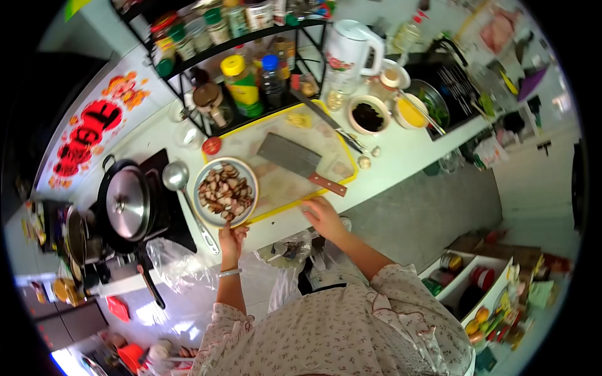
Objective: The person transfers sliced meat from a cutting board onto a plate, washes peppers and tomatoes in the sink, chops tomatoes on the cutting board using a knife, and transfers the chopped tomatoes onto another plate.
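Our left grip (231,238) curls at the rim of the plate (255,193) of slices (224,190), pinch unclear, beside the cleaver (290,153); our right grip (321,216) spreads empty. One-sided lifting could spill them.

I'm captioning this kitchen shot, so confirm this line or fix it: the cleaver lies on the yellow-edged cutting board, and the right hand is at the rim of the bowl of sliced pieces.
Not right: the head view shows the left hand at the rim of the bowl of sliced pieces. The cleaver does lie on the yellow-edged cutting board.
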`<control>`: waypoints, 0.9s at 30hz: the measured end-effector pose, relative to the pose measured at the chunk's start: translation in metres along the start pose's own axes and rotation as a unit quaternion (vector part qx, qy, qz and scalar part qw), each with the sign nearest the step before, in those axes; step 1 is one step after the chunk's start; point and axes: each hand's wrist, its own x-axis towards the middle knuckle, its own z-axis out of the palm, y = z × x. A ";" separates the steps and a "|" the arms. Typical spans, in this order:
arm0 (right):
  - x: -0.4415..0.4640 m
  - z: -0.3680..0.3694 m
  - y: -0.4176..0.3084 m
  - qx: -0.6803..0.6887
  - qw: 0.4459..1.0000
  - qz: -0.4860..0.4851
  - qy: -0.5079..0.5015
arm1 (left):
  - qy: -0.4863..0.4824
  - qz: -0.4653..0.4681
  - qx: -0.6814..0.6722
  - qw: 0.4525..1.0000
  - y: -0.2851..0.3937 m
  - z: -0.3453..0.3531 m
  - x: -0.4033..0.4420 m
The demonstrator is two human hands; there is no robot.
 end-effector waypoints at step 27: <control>-0.314 -0.236 0.015 0.631 0.707 0.243 0.208 | -0.452 -0.245 0.310 0.800 -0.157 0.318 -0.169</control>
